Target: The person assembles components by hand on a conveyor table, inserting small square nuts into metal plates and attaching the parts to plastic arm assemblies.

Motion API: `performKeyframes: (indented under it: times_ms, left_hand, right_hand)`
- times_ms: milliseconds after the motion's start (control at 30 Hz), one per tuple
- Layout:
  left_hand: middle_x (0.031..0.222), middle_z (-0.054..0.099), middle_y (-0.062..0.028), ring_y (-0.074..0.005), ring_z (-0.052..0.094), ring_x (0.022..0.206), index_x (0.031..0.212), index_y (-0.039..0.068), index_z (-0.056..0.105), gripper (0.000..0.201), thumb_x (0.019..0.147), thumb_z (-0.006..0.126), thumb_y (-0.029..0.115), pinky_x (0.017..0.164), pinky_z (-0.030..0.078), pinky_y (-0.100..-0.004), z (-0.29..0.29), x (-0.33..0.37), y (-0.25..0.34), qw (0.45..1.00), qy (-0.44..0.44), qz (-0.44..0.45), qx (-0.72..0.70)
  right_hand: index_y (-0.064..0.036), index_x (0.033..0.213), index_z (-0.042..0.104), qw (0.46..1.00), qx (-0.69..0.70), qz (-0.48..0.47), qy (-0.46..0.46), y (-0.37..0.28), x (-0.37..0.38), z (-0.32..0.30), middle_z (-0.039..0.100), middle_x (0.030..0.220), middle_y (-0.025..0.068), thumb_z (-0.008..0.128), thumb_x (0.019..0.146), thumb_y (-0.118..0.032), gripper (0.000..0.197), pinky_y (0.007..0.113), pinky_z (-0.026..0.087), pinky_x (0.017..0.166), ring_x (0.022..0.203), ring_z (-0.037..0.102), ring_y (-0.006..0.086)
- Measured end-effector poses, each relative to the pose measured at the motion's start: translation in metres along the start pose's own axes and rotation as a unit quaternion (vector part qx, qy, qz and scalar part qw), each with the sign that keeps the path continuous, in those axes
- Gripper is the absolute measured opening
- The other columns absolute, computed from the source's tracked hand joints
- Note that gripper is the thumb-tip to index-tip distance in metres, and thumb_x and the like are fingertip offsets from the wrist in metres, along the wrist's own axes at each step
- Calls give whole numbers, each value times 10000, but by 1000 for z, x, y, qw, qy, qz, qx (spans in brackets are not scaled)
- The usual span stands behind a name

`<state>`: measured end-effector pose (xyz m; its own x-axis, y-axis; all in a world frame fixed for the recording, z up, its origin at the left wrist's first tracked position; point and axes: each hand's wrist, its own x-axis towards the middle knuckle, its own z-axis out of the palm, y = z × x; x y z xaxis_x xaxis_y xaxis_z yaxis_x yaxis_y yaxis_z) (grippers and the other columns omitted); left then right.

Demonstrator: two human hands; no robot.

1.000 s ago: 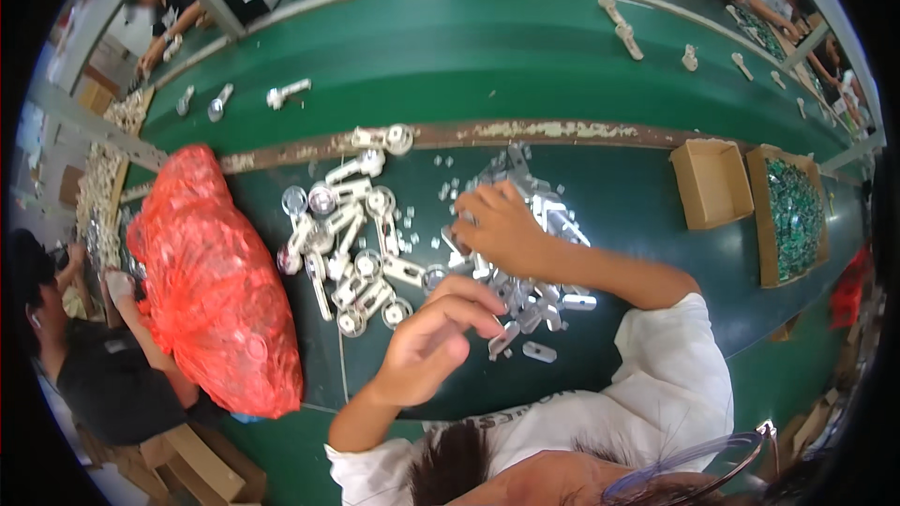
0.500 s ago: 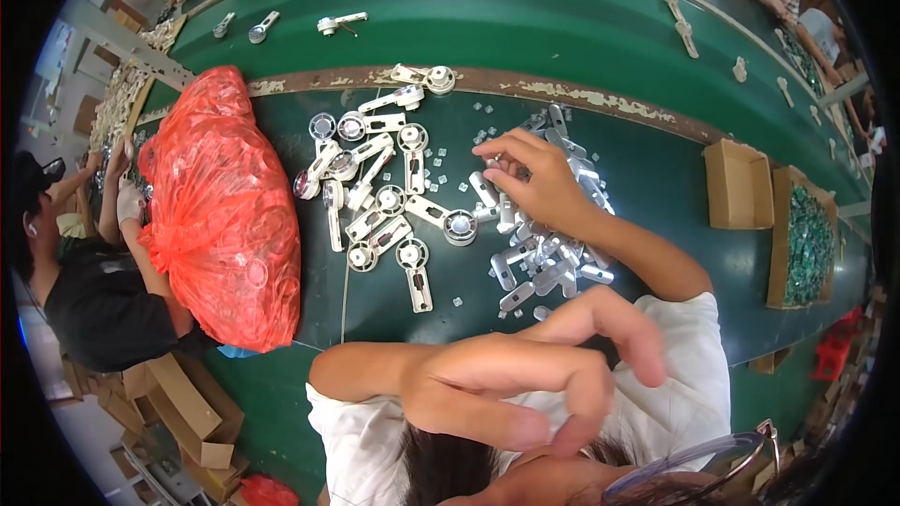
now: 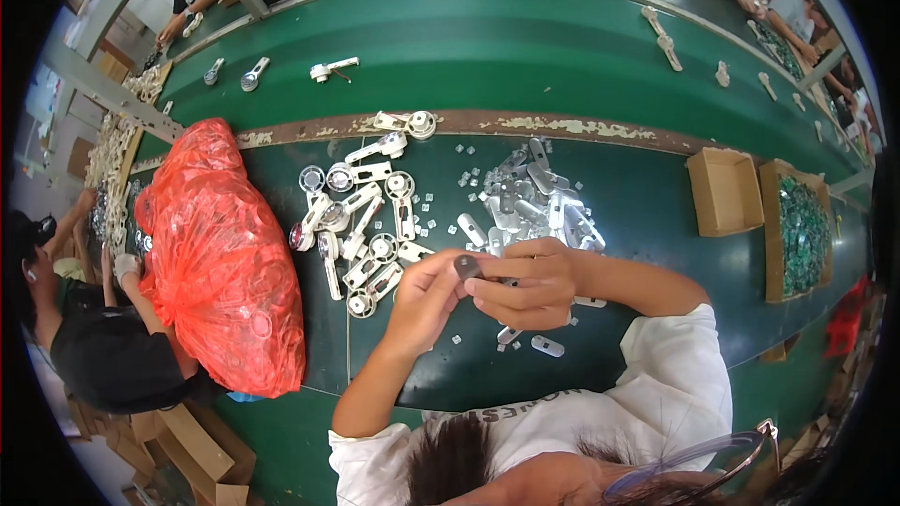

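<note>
My left hand (image 3: 419, 305) and my right hand (image 3: 532, 283) meet in front of me over the dark green table. Fingers of both close around a small grey cover (image 3: 466, 268); only its rounded end shows. Behind my right hand lies a heap of silver oblong covers (image 3: 525, 195), each with a dark slot. Small clear square pieces (image 3: 427, 209) are scattered to the heap's left. Farther left sits a group of white handle-shaped housings (image 3: 399, 189) with round ring ends, some showing wires inside.
A bulging red plastic bag (image 3: 225, 262) stands at the left, beside a co-worker in black (image 3: 117, 356). To the right are an open cardboard box (image 3: 727, 195) and a carton of green parts (image 3: 797, 234). Beyond a worn ledge (image 3: 581, 126) runs a green belt (image 3: 525, 47) carrying several housings.
My right hand has come back from the silver heap toward me. My left hand has moved forward and up from my chest to meet it at the grey cover. The view has tilted up.
</note>
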<state>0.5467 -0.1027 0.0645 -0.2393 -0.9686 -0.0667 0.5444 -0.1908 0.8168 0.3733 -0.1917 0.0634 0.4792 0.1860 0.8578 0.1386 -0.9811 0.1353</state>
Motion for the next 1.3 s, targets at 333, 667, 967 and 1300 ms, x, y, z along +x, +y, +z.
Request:
performKeyframes:
  times_ms: [333, 667, 967, 1300]
  left_hand:
    - [893, 634, -71, -109, 618, 761, 958, -24, 601, 107, 896, 557, 51, 604, 515, -222, 3, -10, 24, 940, 238, 97, 224]
    - [865, 624, -66, -126, 612, 784, 1097, -47, 572, 242, 860, 568, 1, 639, 526, -249, -7, 1, 11, 952, 212, 58, 214]
    - [846, 624, -91, -146, 625, 814, 879, -11, 540, 54, 875, 576, 30, 666, 552, -271, -18, 6, 0, 942, 286, 93, 148]
    - [889, 640, -149, -201, 654, 812, 940, -52, 550, 100, 891, 548, 35, 747, 555, -290, -22, 9, 1, 962, 251, 54, 94]
  right_hand:
    - [-94, 1006, 645, 937, 119, 325, -41, 18, 6, 3, 617, 979, 37, 758, 686, -193, 354, 352, 443, 754, 892, 533, 222]
    - [-34, 697, 572, 920, -83, 262, -278, 37, -28, 47, 506, 780, 76, 620, 603, -46, 106, 278, 524, 625, 804, 523, 210]
    - [-45, 880, 594, 914, -69, 276, -290, 23, -22, 51, 497, 868, 36, 603, 670, -87, 215, 337, 424, 688, 828, 497, 200]
    - [-21, 887, 575, 908, 4, 323, -266, 34, -28, 44, 518, 863, 88, 553, 680, -23, 209, 346, 447, 738, 835, 529, 250]
